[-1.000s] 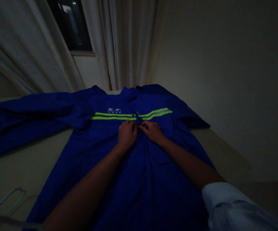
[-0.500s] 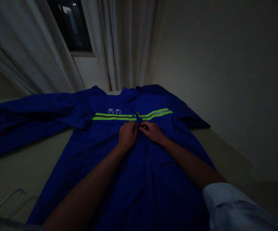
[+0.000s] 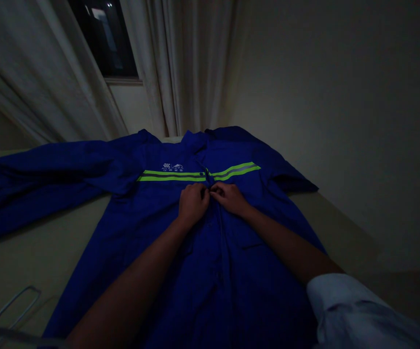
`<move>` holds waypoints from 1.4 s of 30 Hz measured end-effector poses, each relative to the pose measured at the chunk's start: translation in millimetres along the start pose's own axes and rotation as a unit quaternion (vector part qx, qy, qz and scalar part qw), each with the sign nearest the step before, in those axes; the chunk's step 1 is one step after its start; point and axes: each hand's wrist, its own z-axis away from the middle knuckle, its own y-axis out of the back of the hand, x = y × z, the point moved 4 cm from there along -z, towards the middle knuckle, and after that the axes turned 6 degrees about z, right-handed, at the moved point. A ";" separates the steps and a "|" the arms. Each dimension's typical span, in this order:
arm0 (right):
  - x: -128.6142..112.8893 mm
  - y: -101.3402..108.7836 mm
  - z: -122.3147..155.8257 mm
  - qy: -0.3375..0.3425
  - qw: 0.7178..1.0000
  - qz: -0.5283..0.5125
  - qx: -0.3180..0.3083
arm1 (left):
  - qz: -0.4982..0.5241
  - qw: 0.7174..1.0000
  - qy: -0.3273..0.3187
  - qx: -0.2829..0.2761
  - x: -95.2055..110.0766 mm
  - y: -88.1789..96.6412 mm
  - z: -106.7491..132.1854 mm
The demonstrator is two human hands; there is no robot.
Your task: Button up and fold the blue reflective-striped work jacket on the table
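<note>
A blue work jacket [image 3: 152,213] with a yellow-green reflective stripe [image 3: 169,175] across the chest lies spread flat on a pale table [image 3: 24,252]. Both my hands meet at its front opening, just below the stripe. My left hand [image 3: 192,202] is closed, pinching the left edge of the front placket. My right hand [image 3: 229,198] is closed too, pinching the right edge, fingertips touching the left hand. What sits between the fingers is too small and dark to make out.
The jacket's left sleeve [image 3: 39,169] stretches far to the left. A thin wire hanger [image 3: 13,305] lies at the table's near left. Curtains [image 3: 181,63] and a dark window [image 3: 101,34] stand behind; a bare wall [image 3: 341,121] runs along the right.
Almost nothing differs; both hands stay pinched at the jacket's front, with only slight finger shifts.
</note>
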 end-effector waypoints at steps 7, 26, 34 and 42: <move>3.7 -1.6 -0.4 0.004 1.000 -0.010 0.011 | 0.006 1.000 0.002 -0.006 -0.7 0.5 -0.2; 3.1 1.0 -2.4 0.019 0.999 -0.018 0.047 | 0.002 0.999 -0.019 -0.030 -2.0 -1.7 -0.4; -0.1 4.1 -0.9 0.021 0.996 -0.054 0.061 | 0.031 0.999 0.010 -0.022 -5.1 -2.9 -3.5; -3.4 7.8 1.2 0.022 0.994 -0.062 0.087 | 0.090 0.996 -0.004 -0.010 -9.5 -5.0 -3.3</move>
